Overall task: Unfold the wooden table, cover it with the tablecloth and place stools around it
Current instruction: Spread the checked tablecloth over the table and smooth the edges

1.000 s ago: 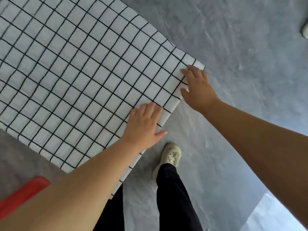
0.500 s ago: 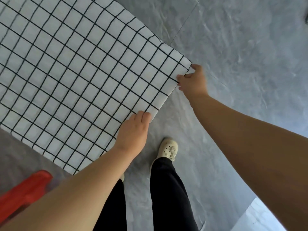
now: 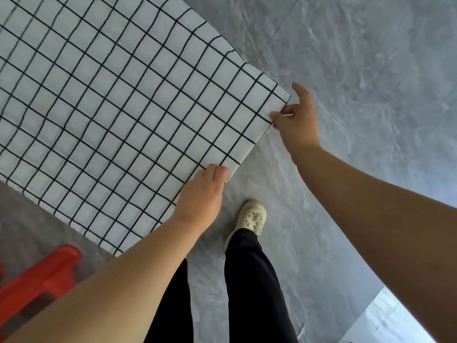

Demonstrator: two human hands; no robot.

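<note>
Now both hands (image 3: 201, 196) pinch the tablecloth (image 3: 128, 115) edge.

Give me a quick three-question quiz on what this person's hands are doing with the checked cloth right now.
1. True or false: both hands grip the tablecloth along the same edge.
2. Which hand is nearer the cloth's corner? A) left hand B) right hand
3. What red thing shows at the lower left, and is it touching the cloth?

Key
1. True; each hand pinches the near edge.
2. B; the right hand holds just beside the corner, the left farther along the edge.
3. A red stool, standing on the floor apart from the cloth.
</note>
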